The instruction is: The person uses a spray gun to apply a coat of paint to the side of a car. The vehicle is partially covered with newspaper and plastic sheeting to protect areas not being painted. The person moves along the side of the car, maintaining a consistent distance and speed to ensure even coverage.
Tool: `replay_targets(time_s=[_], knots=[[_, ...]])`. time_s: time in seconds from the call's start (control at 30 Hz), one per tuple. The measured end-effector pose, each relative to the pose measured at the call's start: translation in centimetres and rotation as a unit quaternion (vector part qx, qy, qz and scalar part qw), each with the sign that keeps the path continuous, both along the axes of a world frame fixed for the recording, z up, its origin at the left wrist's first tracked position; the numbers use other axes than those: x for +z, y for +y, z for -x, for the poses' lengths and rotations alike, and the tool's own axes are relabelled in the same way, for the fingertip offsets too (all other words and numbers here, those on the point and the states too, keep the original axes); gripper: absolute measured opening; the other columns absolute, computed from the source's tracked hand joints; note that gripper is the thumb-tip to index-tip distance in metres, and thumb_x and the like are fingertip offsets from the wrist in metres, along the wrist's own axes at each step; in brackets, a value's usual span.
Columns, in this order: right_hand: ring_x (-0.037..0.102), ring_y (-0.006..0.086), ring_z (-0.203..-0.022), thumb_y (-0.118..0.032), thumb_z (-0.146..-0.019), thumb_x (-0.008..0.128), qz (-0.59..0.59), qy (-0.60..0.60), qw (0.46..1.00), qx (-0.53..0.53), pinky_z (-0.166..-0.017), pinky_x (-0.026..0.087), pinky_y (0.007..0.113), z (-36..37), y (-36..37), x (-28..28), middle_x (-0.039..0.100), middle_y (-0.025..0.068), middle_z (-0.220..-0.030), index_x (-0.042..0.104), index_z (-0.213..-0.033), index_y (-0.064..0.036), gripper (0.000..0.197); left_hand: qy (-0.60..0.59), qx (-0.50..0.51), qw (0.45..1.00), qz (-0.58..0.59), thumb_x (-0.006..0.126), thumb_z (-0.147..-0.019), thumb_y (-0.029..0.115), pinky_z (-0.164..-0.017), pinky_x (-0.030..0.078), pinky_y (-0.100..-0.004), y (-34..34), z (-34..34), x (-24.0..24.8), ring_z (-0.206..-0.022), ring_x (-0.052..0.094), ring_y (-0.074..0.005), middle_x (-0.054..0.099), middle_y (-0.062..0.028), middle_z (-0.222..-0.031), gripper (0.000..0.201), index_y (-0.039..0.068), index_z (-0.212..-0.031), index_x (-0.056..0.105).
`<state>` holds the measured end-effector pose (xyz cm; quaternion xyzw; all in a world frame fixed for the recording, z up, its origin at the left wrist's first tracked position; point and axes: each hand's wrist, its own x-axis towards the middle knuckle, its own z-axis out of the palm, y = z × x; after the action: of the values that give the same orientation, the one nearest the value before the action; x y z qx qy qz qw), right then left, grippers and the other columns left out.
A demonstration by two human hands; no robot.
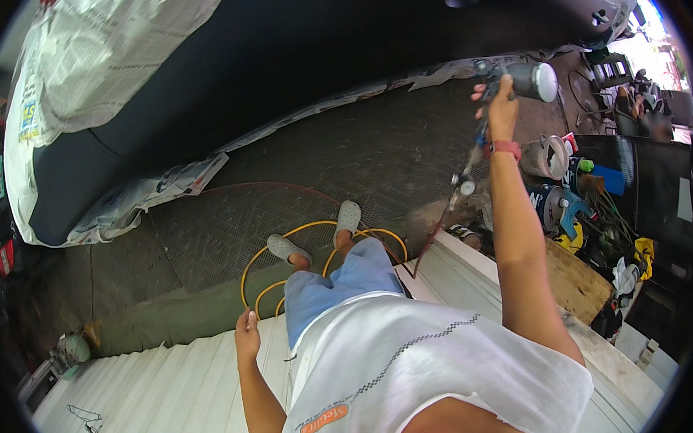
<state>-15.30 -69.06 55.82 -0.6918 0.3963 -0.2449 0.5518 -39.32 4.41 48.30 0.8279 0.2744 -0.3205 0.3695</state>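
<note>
Out at the upper right, my right hand (502, 110) is wrapped around the grip of a spray gun (495, 71). Its dark cup (530, 82) with a whitish end points right. A fitting with a small gauge (467, 186) hangs below the grip, and a thin red hose (435, 239) runs down from it. The gun is close to the lower edge of a dark matt car body (313, 52), apart from it. My left hand (247, 334) hangs low at my side, fingers loosely extended, nothing visible in it. Beside its fingertips a yellow hose (248, 268) loops on the floor.
Masking newspaper (127, 59) covers the car's left part and lower edge. Yellow coils lie around my feet in grey clogs (347, 215). White ribbed metal (159, 395) is behind me. Cans (548, 200), a tub (545, 157) and a wooden board (576, 278) crowd the right.
</note>
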Motion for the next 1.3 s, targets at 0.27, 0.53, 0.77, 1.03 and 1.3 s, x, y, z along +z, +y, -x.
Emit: replay_targets(time_s=[0.27, 0.53, 0.77, 1.03, 1.3], knots=[[0.063, 0.0087, -0.061, -0.04, -0.111, 0.048, -0.083, 0.052, 0.971, 0.219, -0.044, 0.045, 0.025, 0.8, 24.8, -1.1, 0.071, 0.005, -0.082, 0.07, -0.104, -0.0011, 0.045, -0.025, -0.048, 0.998, 0.017, 0.058, -0.108, 0.039, -0.108, 0.049, -0.0388, 2.7, -0.4, -1.5, -0.125, 0.065, -0.0302, 0.065, -0.0225, -0.14, 0.054, -0.001, -0.144, 0.059], [0.071, 0.0177, -0.075, -0.035, -0.107, 0.058, -0.057, -0.01, 0.928, 0.369, -0.073, 0.056, 0.034, -1.3, 43.9, -2.4, 0.072, 0.0142, -0.081, 0.063, -0.142, -0.0037, 0.047, 0.005, 0.05, 0.998, 0.022, 0.057, -0.108, 0.042, -0.11, 0.047, -0.0365, 12.2, 4.5, -3.7, -0.126, 0.064, -0.0273, 0.066, -0.0195, -0.14, 0.057, -0.001, -0.146, 0.057], [0.072, 0.0329, -0.079, -0.04, -0.106, 0.059, -0.05, -0.037, 0.895, 0.442, -0.077, 0.055, 0.039, -3.5, 54.1, -1.8, 0.072, 0.0222, -0.086, 0.065, -0.137, -0.0011, 0.05, 0.038, 0.11, 0.993, -0.012, 0.058, -0.108, 0.042, -0.112, 0.045, -0.0372, 17.5, 8.9, -4.6, -0.131, 0.062, -0.0274, 0.067, -0.0189, -0.139, 0.056, -0.001, -0.143, 0.06], [0.067, 0.0132, -0.071, -0.041, -0.109, 0.056, -0.117, -0.027, 0.893, 0.433, -0.07, 0.055, 0.03, -5.1, 49.9, 1.4, 0.071, 0.009, -0.081, 0.068, -0.134, -0.001, 0.049, 0.021, 0.115, 0.993, 0.011, 0.06, -0.107, 0.041, -0.112, 0.045, -0.037, 15.3, 7.9, -4.2, -0.13, 0.062, -0.0274, 0.067, -0.0187, -0.139, 0.056, -0.002, -0.142, 0.06], [0.064, 0.0062, -0.072, -0.041, -0.113, 0.047, -0.041, 0.021, 0.952, 0.302, -0.047, 0.047, 0.021, -1.1, 31.8, 1.9, 0.071, 0.0049, -0.093, 0.066, -0.133, -0.0021, 0.048, 0.018, 0.095, 0.994, 0.046, 0.058, -0.109, 0.041, -0.114, 0.043, -0.0368, 9.7, 4.4, -4.9, -0.133, 0.059, -0.0266, 0.065, -0.0168, -0.142, 0.055, -0.002, -0.144, 0.059]])
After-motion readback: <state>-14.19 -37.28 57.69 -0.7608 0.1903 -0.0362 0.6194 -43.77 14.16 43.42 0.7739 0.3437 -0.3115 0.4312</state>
